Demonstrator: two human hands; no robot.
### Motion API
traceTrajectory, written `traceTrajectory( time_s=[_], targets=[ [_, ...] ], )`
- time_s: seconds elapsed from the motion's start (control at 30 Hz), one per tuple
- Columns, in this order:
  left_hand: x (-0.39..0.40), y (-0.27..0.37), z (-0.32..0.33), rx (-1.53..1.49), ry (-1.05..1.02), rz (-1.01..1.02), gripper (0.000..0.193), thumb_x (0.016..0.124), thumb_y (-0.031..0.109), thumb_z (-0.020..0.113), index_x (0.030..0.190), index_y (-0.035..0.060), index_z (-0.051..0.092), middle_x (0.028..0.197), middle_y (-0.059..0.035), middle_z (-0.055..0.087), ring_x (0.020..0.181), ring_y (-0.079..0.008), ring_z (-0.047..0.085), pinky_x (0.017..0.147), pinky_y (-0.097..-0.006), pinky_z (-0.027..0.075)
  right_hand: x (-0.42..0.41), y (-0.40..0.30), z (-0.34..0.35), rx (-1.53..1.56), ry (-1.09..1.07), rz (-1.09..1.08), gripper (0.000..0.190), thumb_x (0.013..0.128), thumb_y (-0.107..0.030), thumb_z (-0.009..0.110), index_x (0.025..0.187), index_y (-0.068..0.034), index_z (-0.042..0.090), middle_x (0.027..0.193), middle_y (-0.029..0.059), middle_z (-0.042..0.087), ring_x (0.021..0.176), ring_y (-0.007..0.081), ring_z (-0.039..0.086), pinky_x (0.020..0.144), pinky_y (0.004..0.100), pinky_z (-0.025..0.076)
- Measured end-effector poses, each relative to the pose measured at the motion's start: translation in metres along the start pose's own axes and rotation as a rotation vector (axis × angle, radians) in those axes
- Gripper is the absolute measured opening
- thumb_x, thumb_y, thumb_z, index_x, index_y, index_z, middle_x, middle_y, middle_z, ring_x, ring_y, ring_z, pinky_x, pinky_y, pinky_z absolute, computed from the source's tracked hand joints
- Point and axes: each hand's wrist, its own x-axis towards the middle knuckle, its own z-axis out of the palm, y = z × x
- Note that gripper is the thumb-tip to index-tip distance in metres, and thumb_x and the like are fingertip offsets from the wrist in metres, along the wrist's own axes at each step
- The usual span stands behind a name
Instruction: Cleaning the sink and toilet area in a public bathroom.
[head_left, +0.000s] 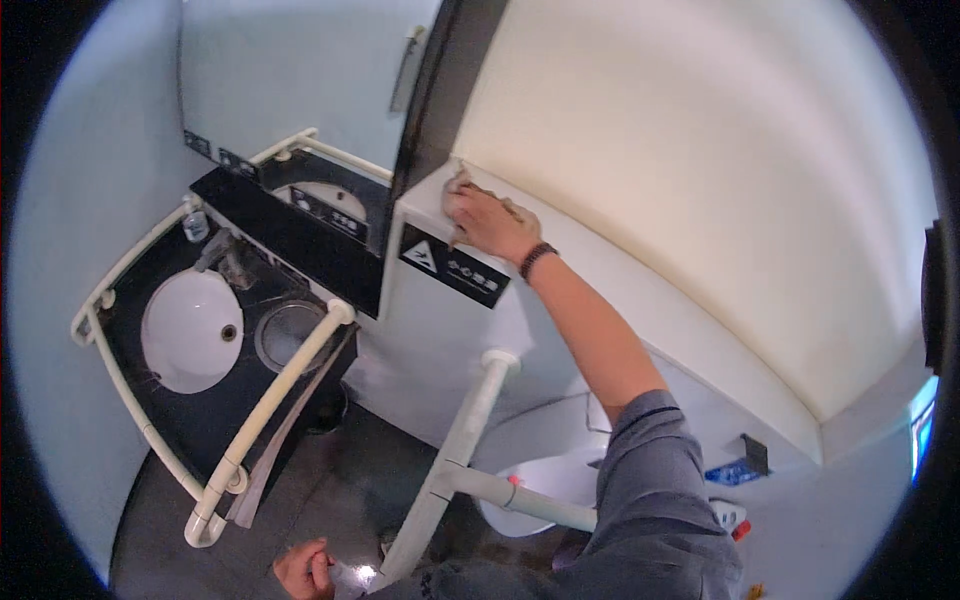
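My right hand (491, 223) presses a greyish-beige cloth (459, 178) onto the white ledge (637, 300), at its far end near the dark-framed mirror edge. Part of the cloth is hidden under my fingers, and a dark beaded bracelet (537, 260) circles that wrist. Just below the hand, a black warning sign (456, 264) with a white triangle is fixed to the front of the ledge. Low in the view, my left hand (304, 571) hangs above the dark floor (300, 495) with its fingers curled. Whether it holds anything is unclear; a pale, blurred patch shows beside it.
White grab bars surround the black counter (172, 420) with its oval basin (191, 330), faucet (217, 251) and soap bottle (195, 221). Another grab bar (469, 420) stands before the white toilet (525, 517). A mirror (300, 75) rises behind the counter.
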Motion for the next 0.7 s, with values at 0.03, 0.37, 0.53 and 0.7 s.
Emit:
traceTrajectory(
  time_s=[0.03,0.37,0.53,0.7],
  targets=[
    [0.001,0.002,0.0,-0.007,-0.013,0.013,0.012,0.089,0.006,0.05,0.09,-0.0014,0.059,0.068,-0.0121,0.061,0.048,-0.0147,0.056,0.044,-0.0279,0.046,-0.037,0.017,-0.008,-0.051,-0.014,0.009,0.049,0.089,-0.031,0.049,0.125,0.002,0.047,0.127,0.0209,0.048,0.119,0.0339,0.045,0.103,0.0446,0.036],
    [-0.001,0.026,-0.007,-0.13,-0.085,-0.018,0.014,0.09,0.002,0.046,0.095,-0.0035,0.058,0.073,-0.0132,0.058,0.049,-0.0149,0.054,0.044,-0.0261,0.043,-0.237,0.106,-0.063,-0.282,-0.166,0.947,0.051,0.084,-0.042,0.062,0.11,0.002,0.062,0.115,0.0218,0.061,0.111,0.0338,0.057,0.093,0.0457,0.045],
    [0.015,0.05,0.026,-0.212,-0.21,0.137,0.015,0.091,0.002,0.045,0.096,-0.0037,0.058,0.071,-0.0115,0.057,0.05,-0.0146,0.053,0.045,-0.0268,0.042,-0.166,0.033,-0.048,-0.161,0.013,0.318,0.037,0.074,-0.034,0.07,0.094,-0.004,0.065,0.107,0.0181,0.064,0.104,0.0324,0.059,0.089,0.0441,0.048],
    [0.011,0.088,0.051,-0.179,-0.343,0.279,0.014,0.088,0.001,0.047,0.096,-0.0026,0.058,0.069,-0.0108,0.057,0.051,-0.0159,0.054,0.048,-0.0281,0.042,-0.226,0.02,-0.126,0.033,-0.308,-0.078,0.043,0.076,-0.021,0.065,0.115,-0.009,0.052,0.117,0.012,0.056,0.105,0.0327,0.055,0.091,0.0434,0.045]
  ],
)
